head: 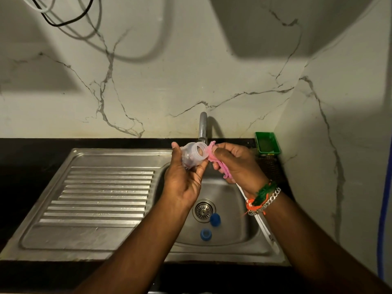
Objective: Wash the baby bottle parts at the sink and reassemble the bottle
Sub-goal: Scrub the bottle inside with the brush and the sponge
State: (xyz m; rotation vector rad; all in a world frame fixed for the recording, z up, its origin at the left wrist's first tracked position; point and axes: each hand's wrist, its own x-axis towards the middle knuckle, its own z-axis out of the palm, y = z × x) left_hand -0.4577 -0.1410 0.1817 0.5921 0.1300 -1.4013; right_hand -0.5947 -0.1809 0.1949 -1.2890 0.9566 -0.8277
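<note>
my left hand (184, 177) grips one clear plastic bottle (194, 154) above the steel sink (233, 236), its round mouth open. my right hand (237, 164) pinches one soft pink scrub cloth (214, 160) beside it. two round blue bottle parts (215, 219) lie in the sink by the drain (203, 210).

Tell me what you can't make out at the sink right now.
- Bottle lower body: head view, covered by the left hand.
- Pink brush: its head mostly wrapped by the right hand.
- Tap: water flow unclear, too dim.
- Two blue parts in the basin: too small to identify.
</note>
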